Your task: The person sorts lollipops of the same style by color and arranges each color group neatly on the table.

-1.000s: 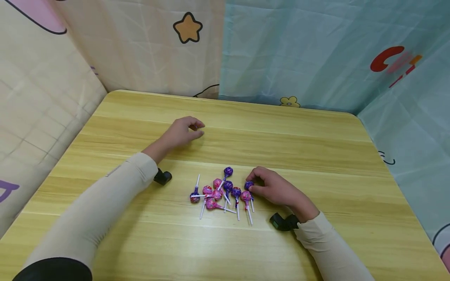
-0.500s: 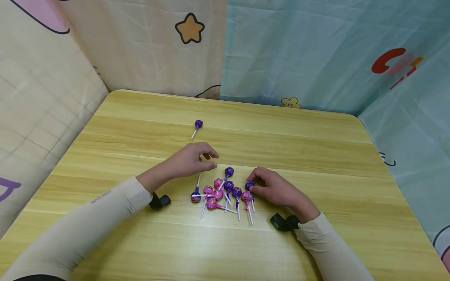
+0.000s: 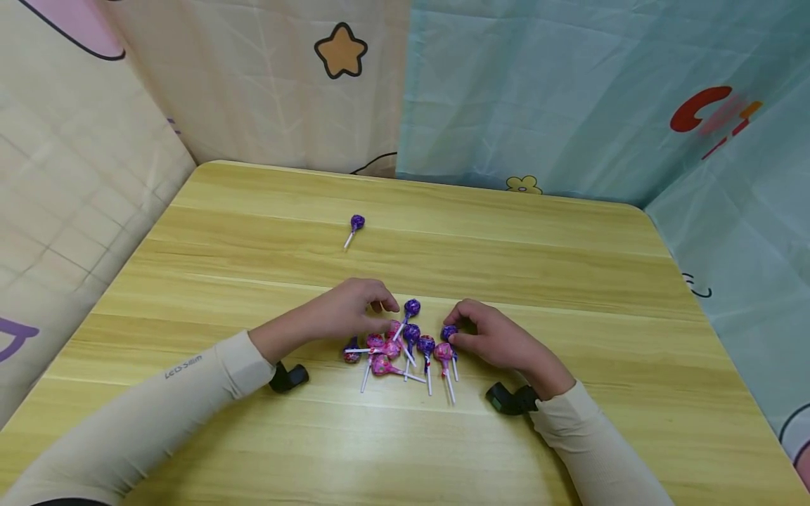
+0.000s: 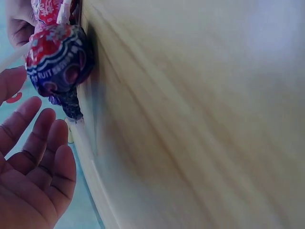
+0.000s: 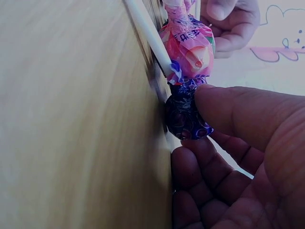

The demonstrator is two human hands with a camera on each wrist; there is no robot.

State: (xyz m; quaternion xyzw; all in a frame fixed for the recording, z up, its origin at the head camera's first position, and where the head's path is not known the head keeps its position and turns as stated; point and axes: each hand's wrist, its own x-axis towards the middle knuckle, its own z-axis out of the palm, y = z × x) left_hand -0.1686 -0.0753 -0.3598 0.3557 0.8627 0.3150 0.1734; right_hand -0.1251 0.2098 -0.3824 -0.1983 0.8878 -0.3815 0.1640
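In the head view, a pile of pink and purple wrapped lollipops lies on the wooden table (image 3: 569, 260). My right hand (image 3: 493, 341) pinches the head of a purple lollipop (image 3: 448, 332) at the pile's right side; the right wrist view shows the thumb (image 5: 233, 107) on its wrapper. Beside it lies a pink lollipop (image 5: 193, 50). My left hand (image 3: 348, 309) hovers at the pile's upper left, fingers loosely bent and holding nothing, partly covering a pink lollipop (image 3: 394, 329). A red-and-purple lollipop (image 4: 59, 62) shows large in the left wrist view.
A single purple lollipop (image 3: 357, 222) lies apart toward the back of the table, its white stick pointing at me. Patterned curtains (image 3: 538, 84) hang behind the table and along both sides. Black wrist cameras (image 3: 287, 378) sit below the sleeve cuffs.
My left hand has let go of a purple lollipop at the back and come down and right to the pile. The right hand has stayed in place on its lollipop.
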